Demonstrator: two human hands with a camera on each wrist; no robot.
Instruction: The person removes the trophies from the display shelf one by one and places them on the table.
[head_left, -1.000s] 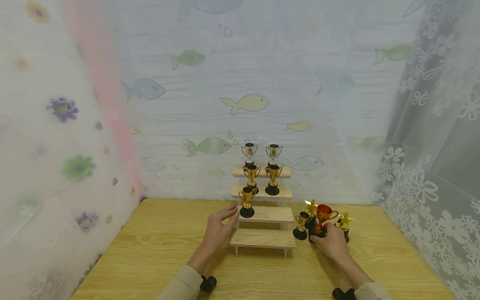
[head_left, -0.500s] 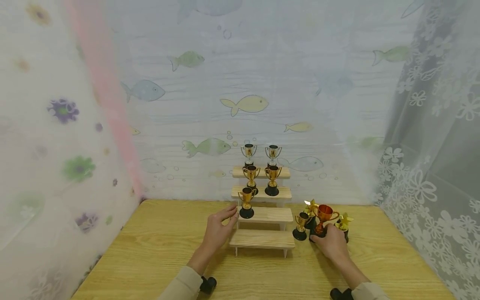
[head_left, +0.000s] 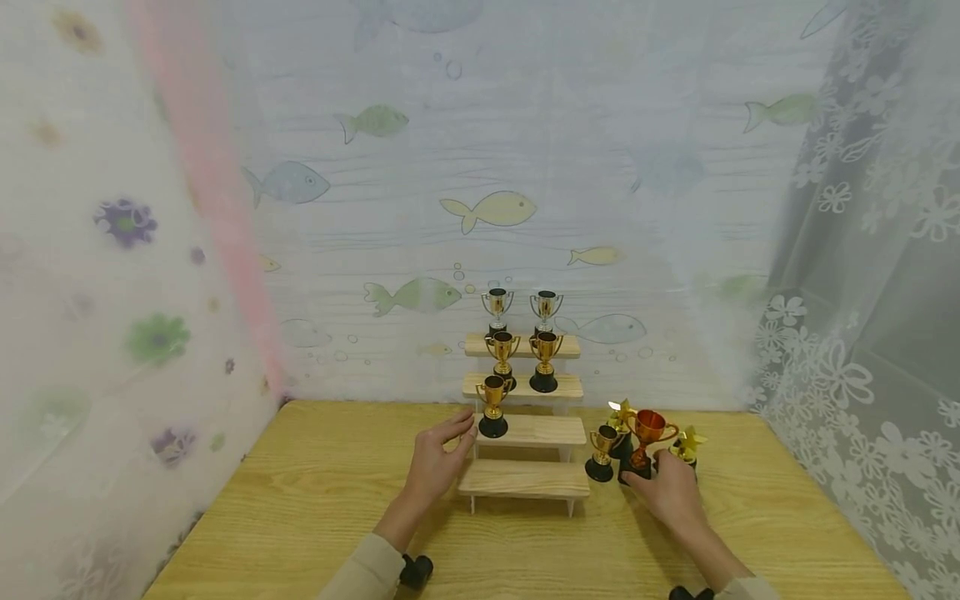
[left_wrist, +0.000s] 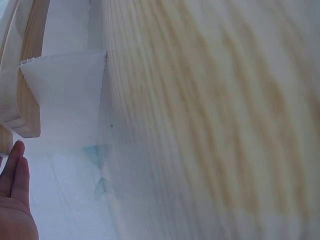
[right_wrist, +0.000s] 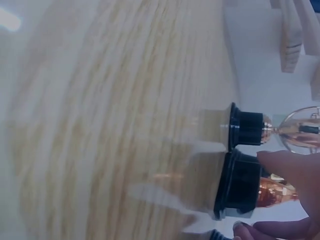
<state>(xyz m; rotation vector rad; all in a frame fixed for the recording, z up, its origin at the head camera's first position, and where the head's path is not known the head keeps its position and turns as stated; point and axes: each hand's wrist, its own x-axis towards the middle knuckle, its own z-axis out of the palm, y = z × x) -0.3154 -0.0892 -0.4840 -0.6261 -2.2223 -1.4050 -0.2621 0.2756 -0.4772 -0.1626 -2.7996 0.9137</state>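
Observation:
In the head view my right hand (head_left: 671,492) is round the black base of a copper-red trophy cup (head_left: 649,427) standing on the table, right of a stepped wooden stand (head_left: 525,477). In the right wrist view the thumb lies on one side of the base (right_wrist: 242,182); the fingertips (right_wrist: 240,229) are near the other side, their contact unclear. Beside it stand a small gold trophy cup (head_left: 602,450) and two star trophies (head_left: 621,414). My left hand (head_left: 438,458), fingers extended, is at the stand's left edge, near a gold trophy cup (head_left: 493,404).
Two gold trophy cups (head_left: 545,362) stand on the second step from the top. Two silver-and-gold ones (head_left: 546,310) occupy the top step. The wooden table (head_left: 322,467) meets a fish-patterned curtain (head_left: 615,208) at the back.
The fingers of my right hand have shifted slightly to the right, away from the copper-red trophy's base, while its thumb stays by it. The left hand and the trophies have kept their places.

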